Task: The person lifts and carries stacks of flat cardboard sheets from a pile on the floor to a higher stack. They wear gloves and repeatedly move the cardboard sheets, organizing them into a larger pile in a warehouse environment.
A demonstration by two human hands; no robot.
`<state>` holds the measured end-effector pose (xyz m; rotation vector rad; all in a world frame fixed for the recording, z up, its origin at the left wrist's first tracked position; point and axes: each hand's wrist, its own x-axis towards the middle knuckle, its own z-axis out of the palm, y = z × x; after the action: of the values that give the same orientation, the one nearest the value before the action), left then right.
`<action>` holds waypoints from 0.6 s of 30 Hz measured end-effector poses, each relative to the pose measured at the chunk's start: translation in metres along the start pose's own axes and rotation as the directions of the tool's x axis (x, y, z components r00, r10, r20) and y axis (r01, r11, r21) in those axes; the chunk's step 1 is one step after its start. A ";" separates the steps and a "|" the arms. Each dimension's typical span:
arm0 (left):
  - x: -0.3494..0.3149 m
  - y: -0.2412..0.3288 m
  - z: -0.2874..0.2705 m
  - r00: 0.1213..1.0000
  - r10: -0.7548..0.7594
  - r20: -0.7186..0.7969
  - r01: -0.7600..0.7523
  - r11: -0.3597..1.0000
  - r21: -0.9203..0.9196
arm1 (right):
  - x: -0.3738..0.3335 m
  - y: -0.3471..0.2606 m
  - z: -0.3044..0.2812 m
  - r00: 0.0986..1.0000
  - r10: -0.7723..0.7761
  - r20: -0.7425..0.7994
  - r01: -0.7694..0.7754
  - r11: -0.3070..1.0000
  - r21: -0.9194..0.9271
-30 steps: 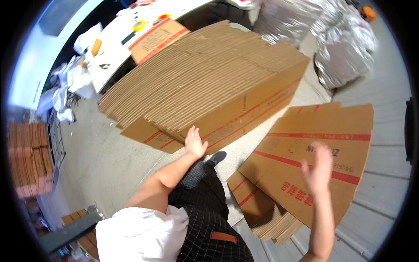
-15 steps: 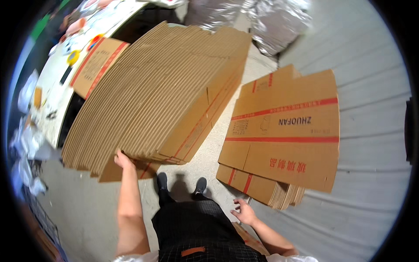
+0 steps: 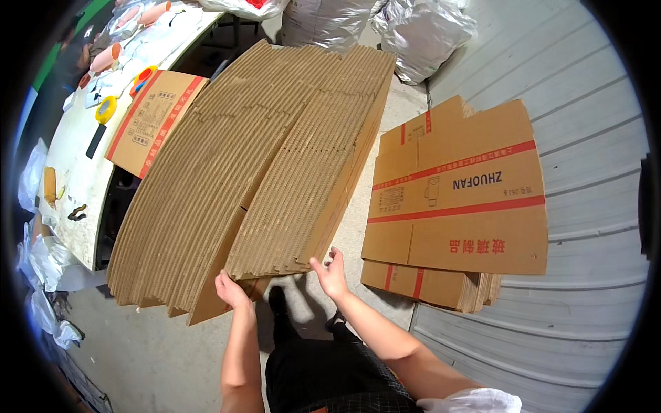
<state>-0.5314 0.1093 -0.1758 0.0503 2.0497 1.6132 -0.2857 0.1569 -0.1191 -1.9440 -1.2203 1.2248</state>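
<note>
A long row of flattened cardboard boxes (image 3: 200, 165) stands on edge, fanned out in front of me. A gap splits off its right-hand section, a thick bundle of flattened boxes (image 3: 296, 186). At the near left corner of this bundle, my left hand (image 3: 235, 290) is closed on the cardboard edges, its fingertips partly hidden. My right hand (image 3: 332, 275) is at the bundle's near right corner, thumb by the edge and fingers apart. How firmly it touches the cardboard I cannot tell.
A pile of flattened boxes with red stripes (image 3: 454, 199) lies to the right, by a ribbed grey wall (image 3: 592, 193). On the left, a white table (image 3: 76, 186) holds tape rolls and a striped carton (image 3: 155, 124). Silvery sacks (image 3: 423, 38) stand at the back.
My right hand has come up from beside the right pile to the bundle's near corner. My left hand has shifted right along the near edges, and a gap has opened in the row.
</note>
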 end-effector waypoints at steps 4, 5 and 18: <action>-0.062 -0.023 -0.022 0.973 -0.007 0.233 0.005 1.000 0.007 | 0.012 0.017 -0.008 0.993 0.075 -0.090 -0.074 0.997 0.013; -0.079 -0.032 -0.029 0.958 0.022 0.285 -0.023 1.000 0.001 | 0.013 0.034 -0.016 0.995 0.074 -0.071 -0.069 0.996 0.063; -0.141 -0.049 0.043 0.126 -0.647 0.752 0.700 0.595 0.394 | 0.000 0.102 -0.108 0.985 0.112 0.133 -0.167 0.830 0.533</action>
<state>-0.3777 0.0858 -0.1740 -0.0940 0.9169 0.7225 -0.1474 0.1139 -0.1520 -1.5752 -0.6666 1.5540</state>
